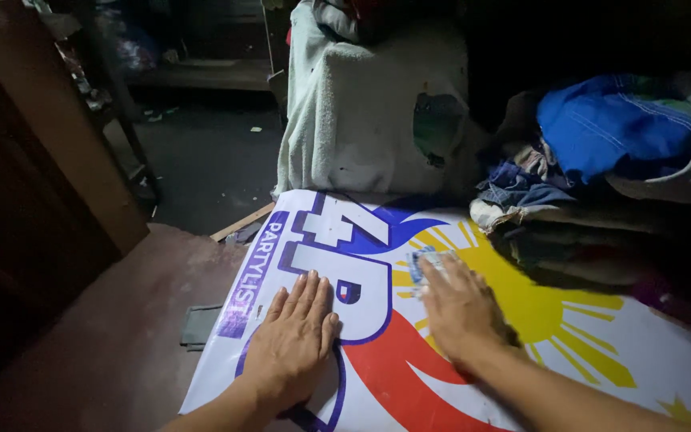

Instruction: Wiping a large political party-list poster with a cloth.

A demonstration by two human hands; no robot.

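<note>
The left hand [293, 336] lies flat and open, palm down, on a printed tarpaulin banner [569, 352] spread over the near surface. Just right of it, the right hand [459, 308] presses a small bluish cloth [424, 260] onto the banner, fingers spread over it. Farther back stand a towel-draped bundle [377, 112] and, at right, piled clothes [609, 136].

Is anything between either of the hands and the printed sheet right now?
Left hand lies flat, directly on the printed sheet. Under the right hand a small bluish-white cloth or paper sits between fingertips and sheet.
</note>
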